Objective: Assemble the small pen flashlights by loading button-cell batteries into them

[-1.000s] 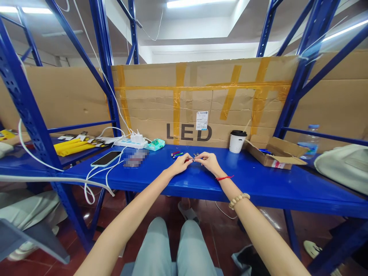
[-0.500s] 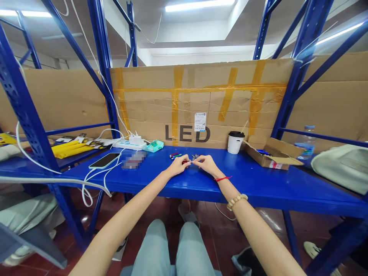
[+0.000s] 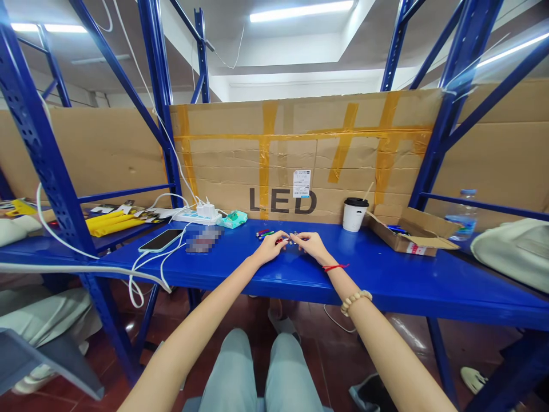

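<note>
My left hand (image 3: 271,247) is closed in a pinch on a small red piece (image 3: 282,241), too small to tell its kind. Just right of it, my right hand (image 3: 312,245) has its fingertips pinched together over some small shiny parts; whether anything is between them is too small to make out. Several small coloured sticks (image 3: 263,233), red, green and blue, lie on the blue tabletop (image 3: 240,277) behind my left hand. The fingers partly hide the small parts between the two hands.
A lidded paper cup (image 3: 354,215) and an open cardboard box (image 3: 412,230) stand to the right. On the left are a phone (image 3: 161,241), white cables, a power strip (image 3: 195,214) and a green packet (image 3: 234,219). Cardboard (image 3: 223,166) walls off the back.
My hands have drawn slightly apart at the fingertips, and the right hand is now over the small shiny parts. The whole view has shifted a little.
</note>
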{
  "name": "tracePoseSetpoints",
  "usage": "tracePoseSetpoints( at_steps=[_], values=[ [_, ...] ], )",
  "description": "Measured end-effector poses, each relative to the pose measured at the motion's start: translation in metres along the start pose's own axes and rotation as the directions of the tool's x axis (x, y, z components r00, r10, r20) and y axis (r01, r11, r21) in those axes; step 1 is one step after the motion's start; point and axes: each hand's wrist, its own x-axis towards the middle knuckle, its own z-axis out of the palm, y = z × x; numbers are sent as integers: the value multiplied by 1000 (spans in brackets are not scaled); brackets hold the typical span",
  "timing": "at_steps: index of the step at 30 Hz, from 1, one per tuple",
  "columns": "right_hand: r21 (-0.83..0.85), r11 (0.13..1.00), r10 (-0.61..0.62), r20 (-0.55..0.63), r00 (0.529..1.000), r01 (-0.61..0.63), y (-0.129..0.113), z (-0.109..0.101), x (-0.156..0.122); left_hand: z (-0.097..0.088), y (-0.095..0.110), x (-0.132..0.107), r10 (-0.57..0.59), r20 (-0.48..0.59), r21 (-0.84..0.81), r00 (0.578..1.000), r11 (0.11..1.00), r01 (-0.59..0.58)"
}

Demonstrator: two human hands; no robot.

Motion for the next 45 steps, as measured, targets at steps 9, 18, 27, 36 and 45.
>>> tracePoseSetpoints(
  at_steps=[9,18,27,36,45],
  values=[
    [-105,978,134,-360,923,-183,5,-9,3,0,-4,1,-79,-98,88,992,992,88],
    [-292,848,237,-537,810,-442,14,-18,5,-4,-1,-2,-175,-190,183,966,960,210],
    [-644,706,165,-253,953,-293,24,-4,6,-3,4,-3,-134,-77,221,988,964,148],
    [-753,577,196,-247,949,-315,20,2,4,-3,9,-5,-113,-45,216,993,969,120],
    [-726,587,169,-323,931,-358,10,-3,2,-3,3,-2,-126,-41,223,991,966,132]
  ],
)
